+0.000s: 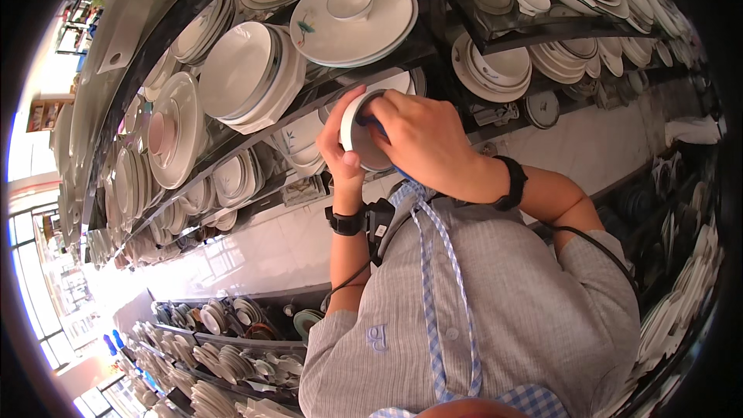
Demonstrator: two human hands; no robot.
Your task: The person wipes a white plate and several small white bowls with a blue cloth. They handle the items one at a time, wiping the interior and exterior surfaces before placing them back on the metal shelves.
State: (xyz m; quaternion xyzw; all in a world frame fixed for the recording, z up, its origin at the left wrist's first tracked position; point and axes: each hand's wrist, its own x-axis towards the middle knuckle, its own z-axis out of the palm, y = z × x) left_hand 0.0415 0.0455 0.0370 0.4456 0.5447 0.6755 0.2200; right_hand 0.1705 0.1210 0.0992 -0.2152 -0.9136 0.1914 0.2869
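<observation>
My left hand (pixel 336 148) grips a white round bowl (pixel 367 148), tilted so its shaded inside faces me. The thumb is at the near rim and the fingers run along the outer wall. My right hand (pixel 424 136) reaches into the bowl with its fingers curled against the inside. Under those fingers a bit of dark blue material (pixel 376 122), apparently cloth, shows; most of it is hidden by the hand. Both hands are above the front edge of a dark display shelf, close to a large round plate (pixel 371 40) with a small white cup (pixel 349 2) on it.
Stacked white plates (pixel 237 69) stand on the shelf to the left, near a pink cup (pixel 161 133). At right, a bowl and plates (pixel 492 72) sit beneath a raised dark shelf (pixel 522 35). More crockery racks (pixel 232 348) stand behind me across the pale tiled floor (pixel 267 252).
</observation>
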